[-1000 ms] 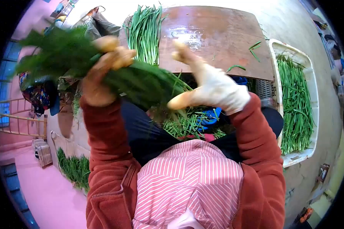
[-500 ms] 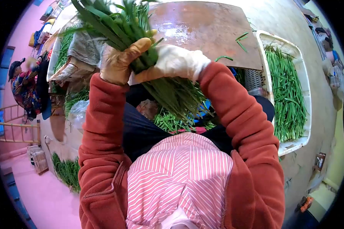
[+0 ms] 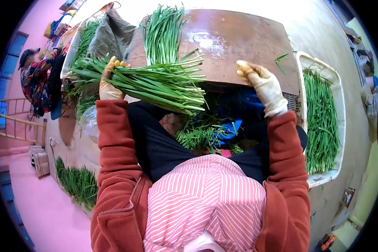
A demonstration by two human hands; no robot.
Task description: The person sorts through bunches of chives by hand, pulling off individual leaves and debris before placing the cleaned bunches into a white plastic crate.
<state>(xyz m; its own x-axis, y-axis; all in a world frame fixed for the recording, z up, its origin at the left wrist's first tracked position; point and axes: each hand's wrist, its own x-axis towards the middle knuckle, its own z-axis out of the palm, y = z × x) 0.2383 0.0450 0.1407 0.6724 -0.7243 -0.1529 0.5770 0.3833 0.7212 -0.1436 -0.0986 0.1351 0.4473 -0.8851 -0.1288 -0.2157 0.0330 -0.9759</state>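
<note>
A thick bunch of garlic chives (image 3: 159, 86) lies sideways in my gloved left hand (image 3: 110, 82), whose fingers wrap round its leafy part. The pale cut ends point right. My right hand (image 3: 262, 86), also gloved, is held apart from the bunch near the board's front right edge. Its fingers are curled in towards the thumb; whatever is between them, if anything, is hidden. Another bundle of chives (image 3: 164, 35) rests on the brown board (image 3: 235, 38), just beyond the held bunch. Loose green trimmings (image 3: 197, 136) lie below, between my knees.
To the right stands a white crate (image 3: 342, 126) filled with chives. At the left, a container of greens (image 3: 86, 42) is partly covered by grey sheeting (image 3: 111, 35). More greens (image 3: 75, 180) lie lower left. Another person (image 3: 40, 80) is at the far left. Stray pieces (image 3: 280, 58) dot the board.
My right hand has let go of the chives and moved right. My left hand has lowered the bunch and turned it sideways. The bundle on the board now shows fully.
</note>
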